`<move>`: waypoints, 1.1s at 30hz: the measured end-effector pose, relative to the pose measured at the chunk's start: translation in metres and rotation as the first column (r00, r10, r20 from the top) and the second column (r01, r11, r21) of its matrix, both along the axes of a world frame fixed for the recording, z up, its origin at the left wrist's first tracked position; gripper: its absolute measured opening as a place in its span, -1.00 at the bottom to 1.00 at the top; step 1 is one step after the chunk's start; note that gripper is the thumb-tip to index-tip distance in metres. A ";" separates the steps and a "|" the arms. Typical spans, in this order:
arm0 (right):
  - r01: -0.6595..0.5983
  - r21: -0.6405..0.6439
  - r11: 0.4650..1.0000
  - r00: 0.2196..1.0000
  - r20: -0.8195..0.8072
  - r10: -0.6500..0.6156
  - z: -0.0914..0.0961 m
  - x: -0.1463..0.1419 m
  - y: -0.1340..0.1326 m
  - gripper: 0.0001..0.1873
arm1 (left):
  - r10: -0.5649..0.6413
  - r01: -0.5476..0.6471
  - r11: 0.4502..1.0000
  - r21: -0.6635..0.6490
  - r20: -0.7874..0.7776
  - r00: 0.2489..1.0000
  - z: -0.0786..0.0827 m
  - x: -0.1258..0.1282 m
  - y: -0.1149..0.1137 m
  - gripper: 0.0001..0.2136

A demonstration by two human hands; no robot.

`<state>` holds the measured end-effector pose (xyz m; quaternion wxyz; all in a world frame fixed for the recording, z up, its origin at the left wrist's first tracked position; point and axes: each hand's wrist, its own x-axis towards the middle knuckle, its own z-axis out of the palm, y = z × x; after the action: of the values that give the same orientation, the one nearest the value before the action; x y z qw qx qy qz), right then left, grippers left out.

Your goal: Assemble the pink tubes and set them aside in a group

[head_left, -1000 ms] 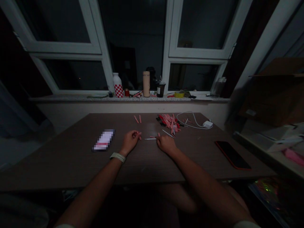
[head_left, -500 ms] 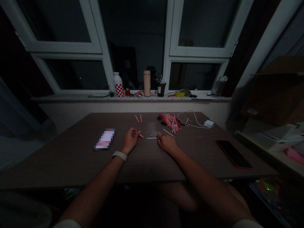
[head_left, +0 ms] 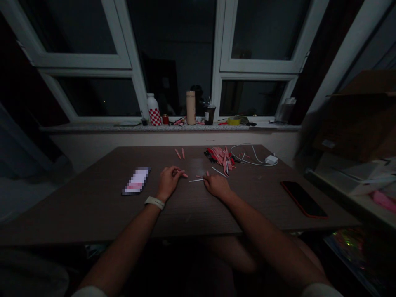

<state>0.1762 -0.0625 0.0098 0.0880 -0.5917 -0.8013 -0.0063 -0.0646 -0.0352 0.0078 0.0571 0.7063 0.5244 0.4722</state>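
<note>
Left hand (head_left: 168,180) pinching pink tube (head_left: 185,175), right hand (head_left: 218,185) gripping slim pointed rod (head_left: 195,180), grained tabletop (head_left: 188,212)

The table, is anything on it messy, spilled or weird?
Yes: the pile of pink, red and black sticks is jumbled, pointing every which way. The phone on the left shows blocky squares, so I can't read it. I see nothing spilled.

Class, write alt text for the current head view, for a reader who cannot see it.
A person's left hand holds a small pink piece while the right hand touches a thin pale rod, over a brown table. Beyond lies a pile of pink, red and black sticks, near a white charger.
</note>
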 end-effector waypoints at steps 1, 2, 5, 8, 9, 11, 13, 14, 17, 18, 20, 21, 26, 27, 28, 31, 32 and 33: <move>-0.001 0.003 1.000 1.000 -0.001 0.001 0.000 0.000 0.000 -0.57 | 0.025 -0.025 1.000 -0.015 -0.005 1.000 -0.002 -0.002 0.001 -0.75; -0.003 0.004 1.000 1.000 -0.002 0.003 -0.001 0.000 0.000 -0.57 | 0.048 -0.049 0.998 -0.038 -0.011 0.999 -0.004 -0.003 0.003 -0.73; -0.004 0.009 1.000 1.000 0.003 0.004 -0.001 0.001 0.001 -0.56 | 0.061 -0.068 0.989 -0.132 -0.054 0.997 -0.011 -0.009 0.006 -0.65; -0.006 0.014 1.000 1.000 0.011 0.005 -0.002 0.001 0.002 -0.58 | 0.020 -0.036 0.981 -0.193 -0.087 0.996 -0.018 -0.013 0.008 -0.61; -0.009 0.016 1.000 1.000 0.011 0.009 -0.002 0.001 0.002 -0.58 | 0.007 -0.026 0.979 -0.201 -0.096 0.995 -0.019 -0.013 0.008 -0.61; -0.017 0.021 1.000 1.000 0.009 0.017 -0.002 0.001 0.001 -0.58 | -0.010 -0.014 0.979 -0.203 -0.118 0.993 -0.020 -0.014 0.008 -0.61; -0.021 0.032 0.999 1.000 0.007 0.021 -0.002 0.002 0.001 -0.58 | 0.002 -0.027 0.984 -0.178 -0.139 0.990 -0.017 -0.014 0.007 -0.62; -0.022 0.036 0.999 1.000 0.005 0.022 -0.002 0.002 0.000 -0.57 | 0.017 -0.040 0.987 -0.158 -0.146 0.989 -0.014 -0.014 0.004 -0.62; -0.020 0.034 0.999 1.000 -0.007 0.021 -0.002 0.002 0.000 -0.57 | -0.002 -0.025 0.983 -0.180 -0.152 0.988 -0.002 -0.010 -0.012 -0.60; -0.018 0.027 0.999 1.000 -0.010 0.019 -0.002 0.002 0.000 -0.56 | -0.075 0.034 0.965 -0.258 -0.149 0.986 0.003 -0.009 -0.021 -0.60; -0.015 0.018 1.000 1.000 -0.015 0.016 -0.003 0.002 0.001 -0.55 | -0.257 0.175 0.876 -0.450 -0.126 0.958 0.012 -0.005 -0.044 -0.56; -0.016 0.019 1.000 1.000 -0.017 0.016 -0.003 0.002 0.002 -0.55 | -0.377 0.252 0.792 -0.556 -0.122 0.918 0.016 -0.003 -0.057 -0.54; -0.019 0.029 0.999 1.000 -0.021 0.019 -0.005 0.002 0.003 -0.53 | -0.495 0.225 0.684 -0.694 -0.216 0.841 0.021 0.002 -0.105 -0.56; -0.017 0.025 1.000 1.000 -0.018 0.017 -0.005 0.002 0.003 -0.53 | -0.505 0.228 0.699 -0.678 -0.242 0.828 0.020 0.002 -0.109 -0.60; -0.014 0.022 1.000 1.000 -0.016 0.015 -0.005 0.002 0.003 -0.53 | -0.511 0.232 0.715 -0.659 -0.266 0.818 0.018 0.003 -0.111 -0.65; -0.008 0.010 1.000 1.000 -0.023 0.008 -0.005 0.002 0.003 -0.53 | -0.508 0.227 0.748 -0.624 -0.316 0.802 0.013 0.004 -0.110 -0.78; -0.008 0.009 1.000 1.000 -0.027 0.009 -0.005 0.002 0.003 -0.53 | -0.496 0.220 0.759 -0.613 -0.326 0.804 0.011 0.005 -0.107 -0.80; -0.011 0.009 1.000 0.999 -0.031 0.011 -0.005 0.002 0.003 -0.54 | -0.484 0.216 0.772 -0.598 -0.333 0.809 0.010 0.006 -0.104 -0.81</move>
<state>0.1784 -0.0593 0.0047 0.1033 -0.5869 -0.8030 -0.0003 -0.0590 -0.1395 0.0179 0.2120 0.8417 0.4859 0.1021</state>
